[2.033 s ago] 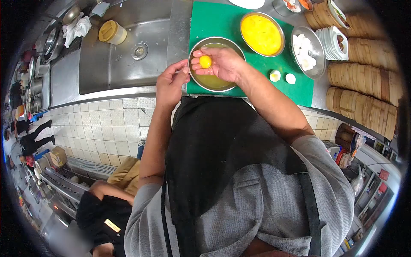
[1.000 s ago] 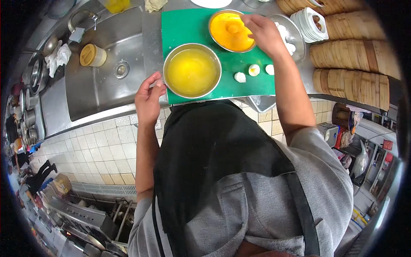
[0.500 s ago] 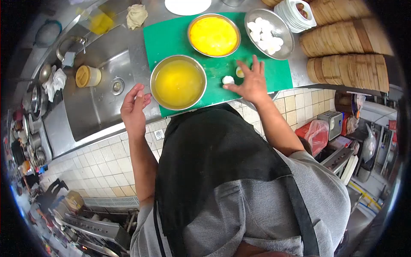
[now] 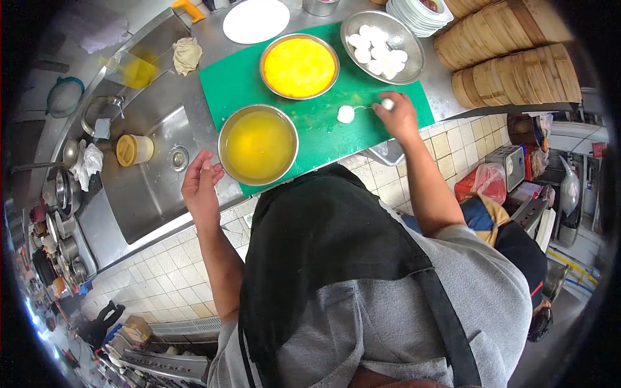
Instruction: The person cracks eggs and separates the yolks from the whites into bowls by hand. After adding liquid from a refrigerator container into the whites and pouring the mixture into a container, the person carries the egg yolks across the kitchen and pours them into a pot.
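My right hand (image 4: 400, 119) is closed on a white eggshell (image 4: 387, 104) above the right part of the green cutting board (image 4: 323, 145). A second white eggshell (image 4: 346, 114) lies on the board to its left, with a thin strand running between the two. My left hand (image 4: 202, 191) has its fingers loosely bent and apart, holding nothing, just left of a metal bowl (image 4: 259, 145) of yellowish, clear liquid. Behind it stands another metal bowl (image 4: 299, 66), full of bright yellow egg yolk. A perforated metal colander (image 4: 352, 64) at the back right holds several white eggshells.
A steel sink (image 4: 142, 207) with a lidded tan tub (image 4: 134, 150) lies left. A crumpled cloth (image 4: 187, 55) and a white plate (image 4: 256, 21) sit behind the board. Stacked white dishes (image 4: 420, 19) and bamboo steamers (image 4: 517, 77) stand right. Another person (image 4: 511, 252) is behind at right.
My right hand has moved right and now grips an eggshell; before, it was spread over the board beside two shell pieces. My left hand stays by the bowl. The view has shifted slightly.
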Action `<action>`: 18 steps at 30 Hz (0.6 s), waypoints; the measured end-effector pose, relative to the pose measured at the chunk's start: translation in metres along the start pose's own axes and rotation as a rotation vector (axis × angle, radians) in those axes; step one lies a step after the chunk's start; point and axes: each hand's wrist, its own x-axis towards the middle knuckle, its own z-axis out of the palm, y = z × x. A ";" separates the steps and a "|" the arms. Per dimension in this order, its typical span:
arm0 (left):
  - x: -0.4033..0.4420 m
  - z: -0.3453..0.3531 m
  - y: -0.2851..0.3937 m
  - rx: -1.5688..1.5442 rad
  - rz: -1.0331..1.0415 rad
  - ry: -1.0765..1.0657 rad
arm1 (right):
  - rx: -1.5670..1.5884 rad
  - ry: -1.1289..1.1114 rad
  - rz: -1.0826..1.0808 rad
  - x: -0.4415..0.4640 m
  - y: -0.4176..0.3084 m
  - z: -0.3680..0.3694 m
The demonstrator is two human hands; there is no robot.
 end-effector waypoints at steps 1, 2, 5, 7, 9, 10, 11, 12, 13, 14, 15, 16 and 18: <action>0.000 0.000 0.000 0.002 -0.005 0.003 | 0.050 -0.032 0.099 -0.003 0.008 -0.007; 0.000 -0.001 0.001 0.003 -0.006 0.004 | 0.049 -0.034 0.100 -0.008 0.014 -0.019; -0.003 -0.002 0.001 -0.013 -0.024 0.013 | 0.209 -0.262 0.329 -0.028 0.034 -0.056; -0.005 -0.001 -0.001 -0.010 -0.014 0.026 | 0.125 -0.453 0.517 -0.039 0.052 -0.067; -0.004 -0.001 -0.002 -0.007 -0.018 0.030 | 0.086 -0.492 0.582 -0.042 0.068 -0.063; -0.003 -0.001 -0.002 -0.006 -0.019 0.037 | 0.045 -0.531 0.644 -0.044 0.081 -0.056; -0.002 0.000 -0.003 -0.002 -0.022 0.040 | -0.044 -0.422 0.521 -0.050 0.107 -0.041; 0.000 0.000 -0.003 0.000 -0.036 0.048 | -0.042 -0.431 0.520 -0.055 0.121 -0.035; 0.000 0.000 -0.003 0.004 -0.047 0.064 | -0.155 -0.374 0.461 -0.057 0.132 -0.030; 0.000 -0.001 -0.001 0.013 -0.046 0.081 | -0.263 -0.317 0.396 -0.056 0.133 -0.023; 0.000 -0.001 0.001 0.021 -0.041 0.065 | -0.309 -0.389 0.473 -0.051 0.115 -0.032; 0.000 -0.002 0.002 0.029 -0.036 0.044 | -0.417 -0.447 0.424 -0.046 0.096 -0.042; -0.001 -0.003 0.001 0.051 -0.031 0.064 | -0.250 -0.458 0.403 -0.041 0.063 -0.056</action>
